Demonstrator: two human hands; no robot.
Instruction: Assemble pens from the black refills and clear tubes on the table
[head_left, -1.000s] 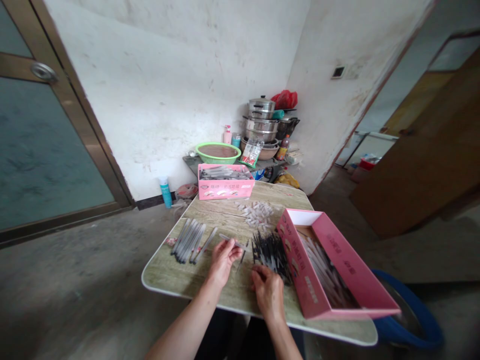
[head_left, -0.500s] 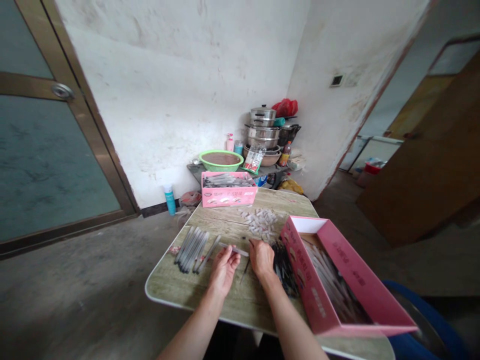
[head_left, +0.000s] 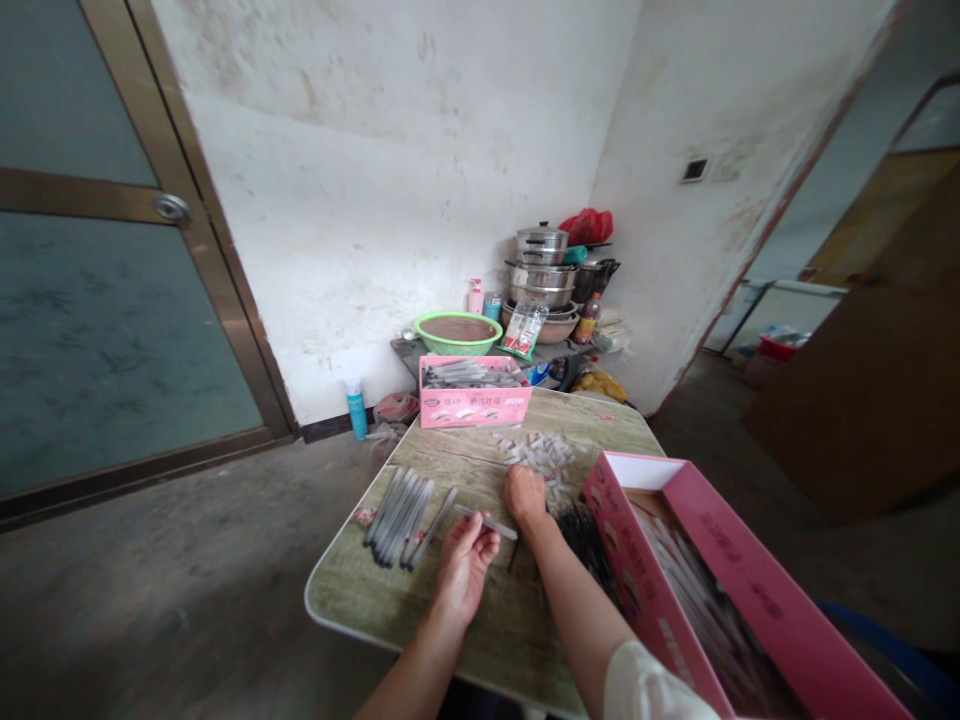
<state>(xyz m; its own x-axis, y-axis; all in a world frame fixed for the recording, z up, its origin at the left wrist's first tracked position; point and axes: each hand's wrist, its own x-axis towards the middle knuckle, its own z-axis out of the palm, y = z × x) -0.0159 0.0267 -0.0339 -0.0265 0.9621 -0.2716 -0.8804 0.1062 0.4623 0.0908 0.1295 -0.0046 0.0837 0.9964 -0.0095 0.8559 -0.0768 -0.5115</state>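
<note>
Reaching forward over the wood-grain worktop [head_left: 360,592], the right hand [head_left: 526,493] is hanging back upward, its fingers curling down at the near edge of the scattered small white pieces [head_left: 549,450]. Its forearm is slanting in from the lower right, a pale sleeve [head_left: 651,682] covering it towards the elbow. Fingertips are hiding beneath the knuckles, so how far that grip is opening, and whether it is holding anything, I cannot tell. The left hand [head_left: 466,568] is rising from the bottom edge with its palm partly turned up, thumb and fingers pinching together round a translucent pen barrel [head_left: 501,526]. That barrel is lying aslant just above the worktop, between the two hands, its far end pointing rightward towards the right wrist. To its left a row of dark-tipped pens [head_left: 399,518] is resting side by side, with a single pen [head_left: 435,530] lying nearer the hand. Compared with a second ago, the right hand is now sitting farther forward, away from the heap of black pieces [head_left: 582,540] beside the larger pink box [head_left: 757,560], and its forearm is now covering part of that heap. The left hand is keeping the same pinch.
</note>
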